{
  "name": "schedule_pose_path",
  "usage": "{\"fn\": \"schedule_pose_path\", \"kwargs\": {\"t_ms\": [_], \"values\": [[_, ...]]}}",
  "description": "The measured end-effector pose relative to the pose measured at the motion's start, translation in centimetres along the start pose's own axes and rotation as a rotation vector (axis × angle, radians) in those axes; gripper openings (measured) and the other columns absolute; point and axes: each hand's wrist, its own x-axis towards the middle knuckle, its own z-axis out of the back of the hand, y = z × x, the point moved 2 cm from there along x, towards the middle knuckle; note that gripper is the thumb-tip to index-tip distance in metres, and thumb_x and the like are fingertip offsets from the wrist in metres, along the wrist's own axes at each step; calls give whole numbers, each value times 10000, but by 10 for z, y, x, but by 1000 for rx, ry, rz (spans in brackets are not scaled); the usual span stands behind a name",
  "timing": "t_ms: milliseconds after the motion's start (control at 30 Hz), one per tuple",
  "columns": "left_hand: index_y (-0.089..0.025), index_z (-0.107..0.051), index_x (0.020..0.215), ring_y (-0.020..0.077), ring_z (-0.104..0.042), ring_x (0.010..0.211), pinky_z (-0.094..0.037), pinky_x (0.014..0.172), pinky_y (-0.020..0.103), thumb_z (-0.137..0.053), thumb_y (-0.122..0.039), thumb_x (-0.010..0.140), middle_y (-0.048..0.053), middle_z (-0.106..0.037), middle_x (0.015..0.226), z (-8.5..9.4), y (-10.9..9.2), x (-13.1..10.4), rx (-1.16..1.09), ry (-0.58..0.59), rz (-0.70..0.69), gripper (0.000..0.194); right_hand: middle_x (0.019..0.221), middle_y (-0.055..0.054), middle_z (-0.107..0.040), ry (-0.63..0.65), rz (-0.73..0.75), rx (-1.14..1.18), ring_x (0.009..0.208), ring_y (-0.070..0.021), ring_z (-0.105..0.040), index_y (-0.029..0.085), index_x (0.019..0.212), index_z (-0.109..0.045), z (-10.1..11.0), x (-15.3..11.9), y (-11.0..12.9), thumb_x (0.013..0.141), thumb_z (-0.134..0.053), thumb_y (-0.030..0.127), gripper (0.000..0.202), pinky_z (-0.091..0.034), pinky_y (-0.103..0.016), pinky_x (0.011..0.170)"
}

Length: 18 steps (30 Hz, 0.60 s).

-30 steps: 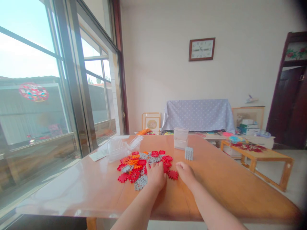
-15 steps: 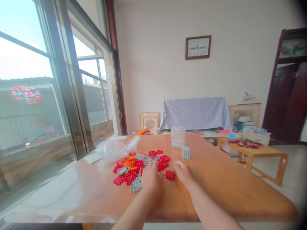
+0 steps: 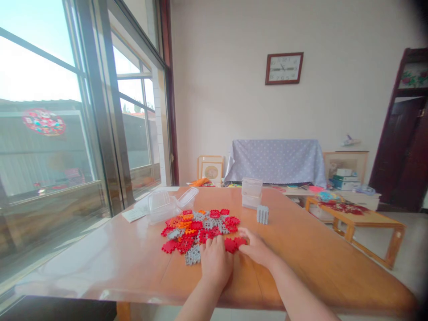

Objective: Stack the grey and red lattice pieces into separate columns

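Observation:
A pile of toothed interlocking plastic tiles [image 3: 185, 244], in red, grey and orange, lies on the wooden table. At the pile's near right edge, my left hand [image 3: 216, 262] has its fingers bent downward, thumb side against a red interlocking tile [image 3: 230, 244]; its fingertips are partly hidden. My right hand [image 3: 257, 248] comes in from the right and pinches a second red interlocking tile [image 3: 240, 241] between thumb and fingers. These two red tiles touch or overlap; I cannot tell whether they are joined. A grey toothed block [image 3: 262, 215] stands upright beyond my right hand.
Behind the grey block stands a clear plastic box [image 3: 251, 193]. An open clear container [image 3: 162, 206] and a white paper slip [image 3: 133, 214] lie at the back left. A low wooden bench [image 3: 363, 214] stands to the right of the table [image 3: 301, 267].
My right hand has moved left onto a red tile that lay loose on the table. My left hand has shifted slightly nearer, and another red tile now sits beside it. The view has turned slightly left.

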Motion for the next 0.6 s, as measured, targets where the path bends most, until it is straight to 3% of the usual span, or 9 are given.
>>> {"fn": "schedule_pose_path", "kwargs": {"t_ms": [200, 433, 600], "values": [[-215, -619, 992, 302, -524, 1058, -318, 901, 426, -480, -211, 847, 100, -680, 1068, -3, 5, 2, -62, 43, -48, 200, 1184, -83, -709, -17, 49, -61, 1138, -288, -628, 228, 1153, -697, 0, -1, -4, 640, -690, 209, 514, -434, -451, 1057], [-226, -644, 876, 304, -530, 1038, -322, 873, 436, -438, -227, 874, 101, -679, 1039, -5, 7, 2, -86, 65, -111, 206, 1306, -117, -654, -112, 30, 33, 1218, -266, -613, 217, 1291, -584, 0, 0, -9, 784, -626, 326, 520, -472, -437, 1047], [-235, -599, 1110, 279, -540, 1058, -304, 887, 401, -458, -151, 816, 80, -694, 1067, -6, 11, 5, -191, 83, -46, 336, 1273, -100, -679, -38, 87, 160, 1215, -282, -618, 229, 1238, -633, -9, -6, 7, 739, -710, 329, 514, -458, -460, 1073]]}}
